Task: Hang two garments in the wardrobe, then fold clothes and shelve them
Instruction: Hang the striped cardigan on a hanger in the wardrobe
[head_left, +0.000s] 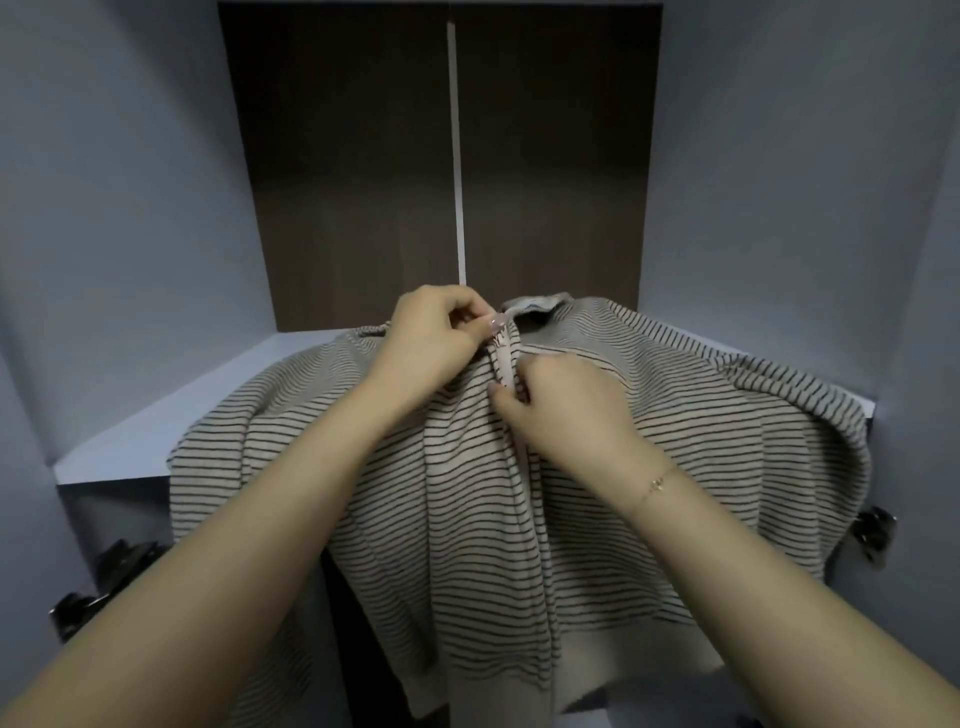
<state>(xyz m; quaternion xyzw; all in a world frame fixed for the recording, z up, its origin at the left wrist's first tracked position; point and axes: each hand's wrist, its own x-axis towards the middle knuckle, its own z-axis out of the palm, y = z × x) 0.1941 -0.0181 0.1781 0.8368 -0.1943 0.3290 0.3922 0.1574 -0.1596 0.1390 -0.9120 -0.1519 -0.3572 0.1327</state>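
Observation:
A cream jacket with thin dark stripes lies spread over the front of a pale wardrobe shelf, its lower half hanging down past the shelf's edge. A zip runs down its middle. My left hand pinches the top of the zip near the collar. Just below it, my right hand pinches the jacket's front edge at the zip, a thin bracelet on its wrist.
The wardrobe compartment has pale side walls and a dark wood-grain back panel with a light vertical strip. Metal door hinges sit low at the left and right. A darker space opens below the shelf.

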